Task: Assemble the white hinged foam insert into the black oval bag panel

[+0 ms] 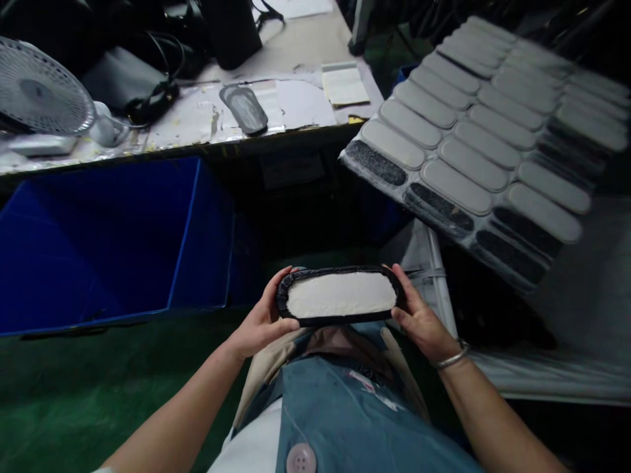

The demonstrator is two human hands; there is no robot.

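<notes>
Two hands share one oval pad (342, 295), the left hand (260, 323) closed on one rounded end and the right hand (419, 320) closed on the other, with the thumbs on the near edge and fingers round the far side. It lies crosswise above the lap of the blue-green apron (335, 407), between the blue bin (210, 249) and the rack (438, 282), and apart from the counter (305, 43). Its pale, flat middle faces up inside a dark, puckered rim. Judging by that build and the easy fingertip hold, it is probably light, with a fairly firm core and a softer, more yielding edge. The dark covering looks slightly glossy, so it may slide a little under dry fingers, though the wrinkles should give some grip. Breakage seems unlikely; creasing or pulling the rim out of place looks the greater risk. The rounded ends make the best holds, pinched gently and evenly, keeping pressure off the ragged border of the pale middle. Its underside is hidden.
</notes>
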